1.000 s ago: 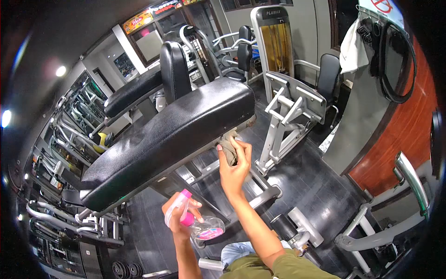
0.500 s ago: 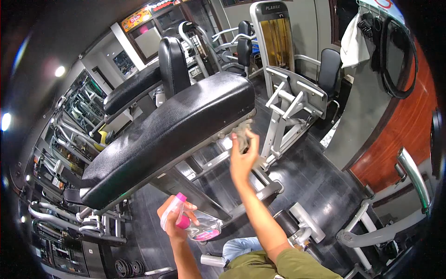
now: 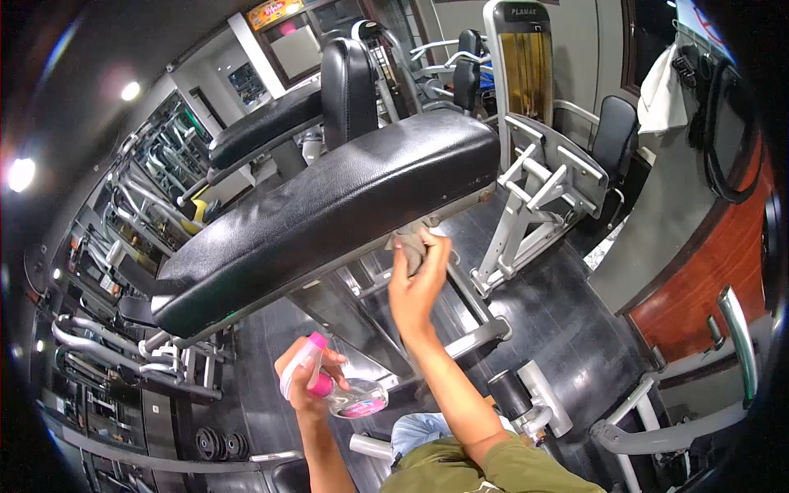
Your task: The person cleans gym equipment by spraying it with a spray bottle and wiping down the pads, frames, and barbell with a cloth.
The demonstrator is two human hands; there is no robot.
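My right hand pinches a crumpled grey-beige cloth against the metal frame rail under a long black padded bench. Lower and to the left, my left hand is wrapped around the neck of a clear spray bottle with a pink nozzle and collar. The bottle is tilted, its base pointing right, and it is apart from the bench. Part of the cloth is hidden behind my right fingers.
A weight-stack machine stands behind the bench, with a grey-framed seat machine to the right. Weight plates lie at lower left. A roller-padded frame is close to my right side. A white towel hangs at upper right.
My right hand and the cloth have moved left along the rail under the bench. The camera view has shifted, so the bench appears farther right. My left hand still holds the spray bottle.
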